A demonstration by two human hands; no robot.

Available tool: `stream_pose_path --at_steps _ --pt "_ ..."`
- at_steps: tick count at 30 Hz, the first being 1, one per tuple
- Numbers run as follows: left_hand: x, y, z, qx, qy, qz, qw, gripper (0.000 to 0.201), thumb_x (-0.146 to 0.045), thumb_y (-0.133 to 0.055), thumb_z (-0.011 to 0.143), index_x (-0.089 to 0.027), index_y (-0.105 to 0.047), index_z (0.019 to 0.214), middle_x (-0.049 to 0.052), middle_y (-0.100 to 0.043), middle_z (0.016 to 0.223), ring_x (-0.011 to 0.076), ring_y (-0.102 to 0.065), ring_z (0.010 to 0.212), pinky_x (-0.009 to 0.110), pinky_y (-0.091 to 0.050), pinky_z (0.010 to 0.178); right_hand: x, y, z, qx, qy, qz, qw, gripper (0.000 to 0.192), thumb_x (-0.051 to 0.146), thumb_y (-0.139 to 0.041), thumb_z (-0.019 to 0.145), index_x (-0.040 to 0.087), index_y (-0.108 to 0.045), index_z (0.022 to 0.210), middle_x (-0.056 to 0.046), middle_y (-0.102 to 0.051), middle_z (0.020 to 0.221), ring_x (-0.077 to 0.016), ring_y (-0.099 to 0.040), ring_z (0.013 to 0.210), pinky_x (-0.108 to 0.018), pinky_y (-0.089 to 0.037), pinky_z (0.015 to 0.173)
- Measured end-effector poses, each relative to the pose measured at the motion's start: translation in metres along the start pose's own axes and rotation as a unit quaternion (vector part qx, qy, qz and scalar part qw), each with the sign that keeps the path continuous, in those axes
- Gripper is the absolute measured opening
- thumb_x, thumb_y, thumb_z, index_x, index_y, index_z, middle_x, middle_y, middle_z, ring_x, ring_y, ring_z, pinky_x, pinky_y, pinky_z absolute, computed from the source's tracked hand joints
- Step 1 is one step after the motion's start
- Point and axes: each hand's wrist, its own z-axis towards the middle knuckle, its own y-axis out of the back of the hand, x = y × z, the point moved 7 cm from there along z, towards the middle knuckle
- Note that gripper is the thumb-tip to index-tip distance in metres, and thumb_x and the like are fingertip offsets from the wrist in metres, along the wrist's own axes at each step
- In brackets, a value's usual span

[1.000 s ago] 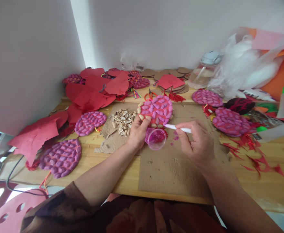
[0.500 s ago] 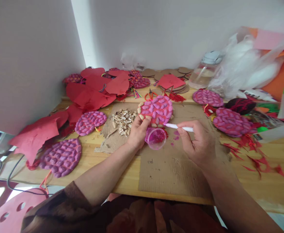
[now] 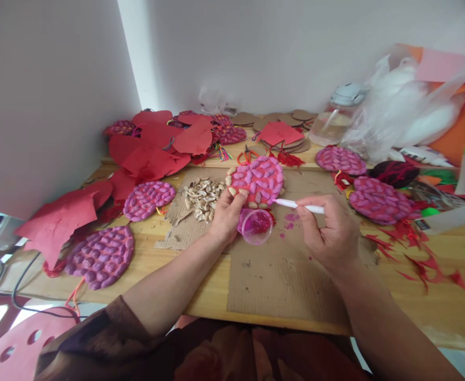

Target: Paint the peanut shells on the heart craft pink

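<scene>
My left hand (image 3: 226,216) pinches the near edge of the red disc (image 3: 257,180) studded with pink-painted shells, tilting it up just behind the small pink paint cup (image 3: 257,226). My right hand (image 3: 328,235), right of the cup, is closed on a white brush (image 3: 298,205) whose tip touches the disc's lower right rim.

No readable text, label, brand, number or sign anywhere in the frame, print on the white packet (image 3: 423,155) at right edge too blurred to make out
</scene>
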Motion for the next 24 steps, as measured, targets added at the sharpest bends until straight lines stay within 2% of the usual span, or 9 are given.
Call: stream_pose_path --at_steps 4,9,16,20,24 --pt "0.000 0.001 0.000 -0.003 -0.003 -0.002 1.000 0.044 -0.045 -0.089 0.076 -0.022 -0.062 0.102 0.002 -0.074 0.084 0.0187 -0.072 0.068 0.033 -0.059 0.068 0.000 -0.002 0.000 0.019 0.001 0.010 1.000 0.003 0.023 -0.065 0.100 0.023 -0.068 0.101 -0.002 -0.076 0.083 -0.0187 -0.071 0.077 -0.032 -0.052 0.069" --pt "-0.001 0.001 0.000 -0.003 -0.007 0.000 1.000 0.043 -0.046 -0.090 0.076 -0.022 -0.063 0.101 0.001 -0.073 0.081 0.0158 -0.068 0.062 0.031 -0.058 0.065 -0.004 0.001 0.001 0.002 -0.011 -0.001 1.000 0.004 0.026 -0.065 0.101 0.023 -0.068 0.099 -0.002 -0.076 0.083 -0.0203 -0.071 0.078 -0.034 -0.053 0.071" --pt "0.001 0.001 0.001 0.000 -0.003 -0.003 1.000 0.042 -0.045 -0.089 0.078 -0.022 -0.064 0.102 0.003 -0.076 0.085 0.0181 -0.072 0.068 0.032 -0.059 0.067 -0.001 -0.001 0.001 0.016 0.006 0.000 1.000 0.004 0.023 -0.064 0.100 0.024 -0.068 0.100 -0.002 -0.075 0.083 -0.0207 -0.070 0.080 -0.034 -0.053 0.072" --pt "-0.002 0.000 0.001 -0.001 -0.024 -0.003 1.000 0.041 -0.044 -0.089 0.077 -0.021 -0.066 0.102 0.002 -0.077 0.090 0.0159 -0.070 0.070 0.033 -0.060 0.073 -0.001 -0.001 0.001 0.014 0.005 -0.001 1.000 0.002 0.023 -0.065 0.100 0.023 -0.067 0.100 -0.002 -0.076 0.085 -0.0203 -0.070 0.082 -0.034 -0.052 0.074" --pt "-0.003 0.001 -0.001 0.000 -0.045 0.032 0.998 0.040 -0.046 -0.088 0.078 -0.020 -0.069 0.102 0.003 -0.077 0.094 0.0157 -0.070 0.077 0.032 -0.060 0.079 0.006 -0.008 -0.001 0.039 0.030 0.003 0.999 0.003 0.021 -0.065 0.100 0.023 -0.066 0.098 -0.002 -0.076 0.085 -0.0207 -0.070 0.083 -0.035 -0.052 0.076"
